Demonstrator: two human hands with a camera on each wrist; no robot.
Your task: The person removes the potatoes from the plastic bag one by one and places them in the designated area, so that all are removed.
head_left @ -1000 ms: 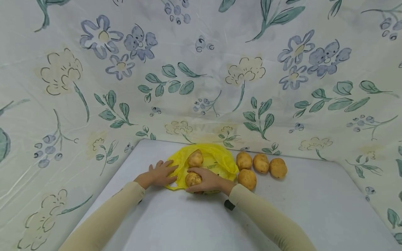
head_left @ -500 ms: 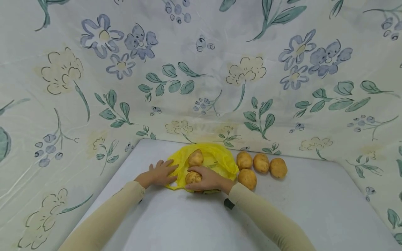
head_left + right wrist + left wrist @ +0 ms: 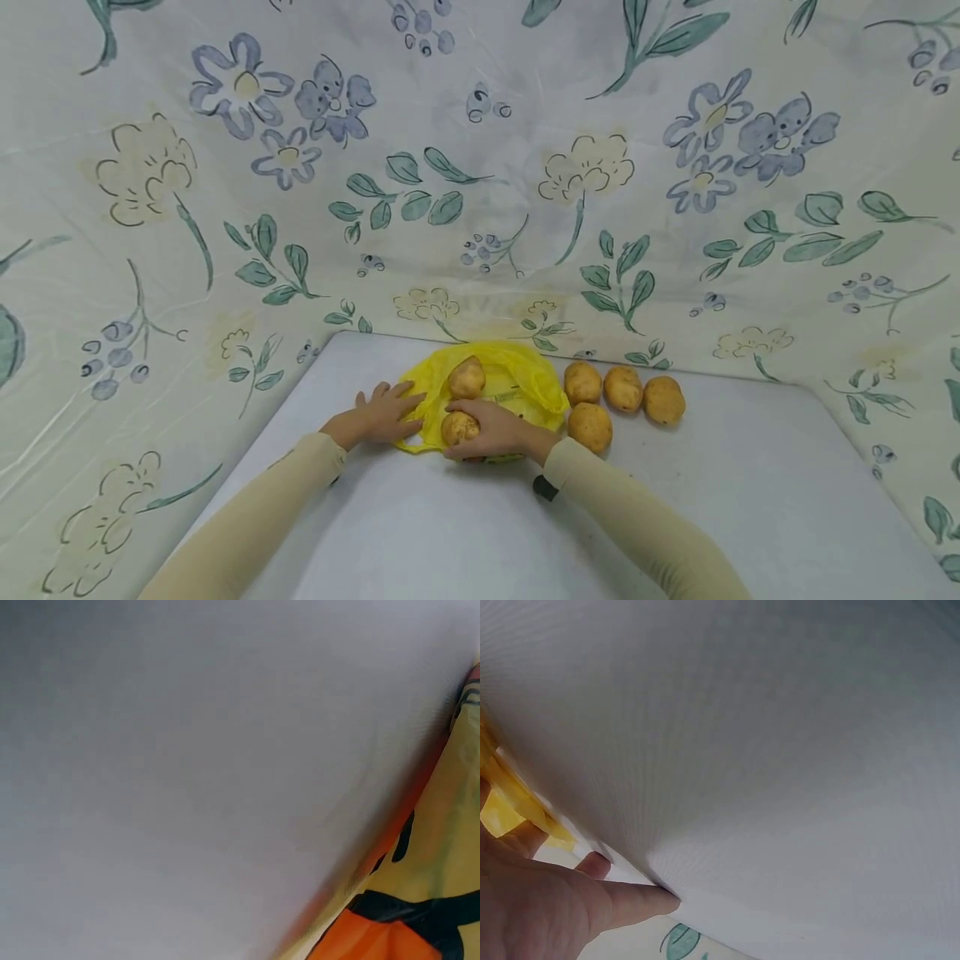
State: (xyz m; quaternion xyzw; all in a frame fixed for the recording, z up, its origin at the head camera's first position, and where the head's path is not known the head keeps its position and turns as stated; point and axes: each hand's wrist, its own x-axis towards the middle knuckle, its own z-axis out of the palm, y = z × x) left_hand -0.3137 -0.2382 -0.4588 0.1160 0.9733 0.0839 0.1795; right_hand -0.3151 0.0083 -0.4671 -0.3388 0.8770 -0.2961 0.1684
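Note:
A thin yellow plastic bag [image 3: 531, 367] lies spread on the table, its printed side showing close up in the right wrist view. My right hand [image 3: 495, 429] reaches over it and grips a potato [image 3: 460, 428], thumb on the near side and fingers on the far side. Just behind sits another potato [image 3: 467, 378] on the bag. My left hand [image 3: 386, 414] rests with spread fingers on the bag's left edge. In the left wrist view, the left fingers [image 3: 641, 900] lie against the tabletop beside yellow plastic. The right hand itself is out of the right wrist view.
Right of the bag stand several loose potatoes [image 3: 623, 390], close together. The white table [image 3: 712, 492] ends at the back and left against a floral-patterned sheet [image 3: 480, 208]. A small black object [image 3: 545, 487] shows by the right sleeve.

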